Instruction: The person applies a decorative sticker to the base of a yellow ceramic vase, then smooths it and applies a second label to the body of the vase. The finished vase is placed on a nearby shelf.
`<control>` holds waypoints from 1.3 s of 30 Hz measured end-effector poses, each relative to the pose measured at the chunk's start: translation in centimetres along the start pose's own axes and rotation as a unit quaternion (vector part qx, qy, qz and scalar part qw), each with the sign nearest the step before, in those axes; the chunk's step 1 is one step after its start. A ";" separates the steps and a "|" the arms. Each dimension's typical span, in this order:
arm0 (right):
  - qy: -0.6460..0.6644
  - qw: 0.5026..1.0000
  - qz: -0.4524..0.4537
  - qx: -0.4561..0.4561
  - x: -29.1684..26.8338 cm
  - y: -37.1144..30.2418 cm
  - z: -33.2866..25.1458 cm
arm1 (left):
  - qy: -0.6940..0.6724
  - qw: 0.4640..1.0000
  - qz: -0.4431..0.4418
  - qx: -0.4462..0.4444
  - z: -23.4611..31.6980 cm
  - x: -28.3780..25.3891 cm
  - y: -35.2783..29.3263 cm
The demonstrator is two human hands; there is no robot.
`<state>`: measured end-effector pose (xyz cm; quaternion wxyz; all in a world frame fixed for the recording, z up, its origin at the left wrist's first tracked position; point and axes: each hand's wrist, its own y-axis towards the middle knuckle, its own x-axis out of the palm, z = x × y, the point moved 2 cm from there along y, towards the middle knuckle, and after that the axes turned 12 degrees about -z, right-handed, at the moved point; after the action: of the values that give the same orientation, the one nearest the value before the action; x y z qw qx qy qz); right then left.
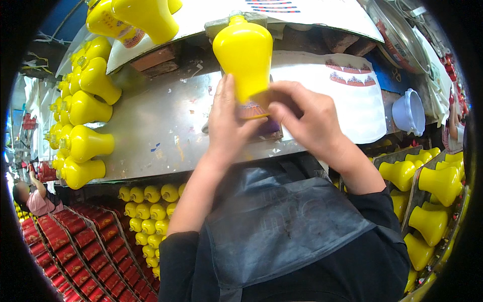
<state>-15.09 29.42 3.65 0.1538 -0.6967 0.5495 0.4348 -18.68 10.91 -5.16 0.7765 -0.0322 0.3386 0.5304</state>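
Observation:
A glossy yellow bottle (244, 48) with a narrow neck and flared base lies in front of me, its neck pointing away over a grey block (214, 26). Around the flared end runs a patterned decal strip (251, 108). My left hand (229, 121) grips the bottle's left side, fingers along it and thumb near the base. On the other side my right hand (312, 118) is closed at the flared end, index finger against the bottle and thumb by the decal's edge. Part of the strip is hidden by my fingers.
Several yellow bottles (90, 105) line the metal table's (161, 110) left side. A white sheet with decal strips (347, 100) lies at right, beside a pale blue bucket (408, 113). A raised white board (322, 17) spans the back. Red boxes (85, 241) stack lower left; racked bottles (430, 221) stand right.

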 end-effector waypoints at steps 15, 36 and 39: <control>0.210 0.962 -0.039 0.168 3.3 -2.7 1.5 | 0.181 0.982 0.057 0.004 1.1 0.1 0.7; 0.112 0.985 -0.049 0.125 0.3 -1.9 2.7 | -0.304 0.945 -0.043 -0.109 0.3 -0.2 0.2; 0.109 0.989 -0.047 0.087 0.4 -1.2 3.0 | -0.294 0.950 -0.051 -0.092 0.2 -0.2 0.3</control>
<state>-15.32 31.65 1.27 0.1737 -0.7485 0.5657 0.2992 -18.86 10.89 -4.82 0.8611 0.0366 0.0424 0.5053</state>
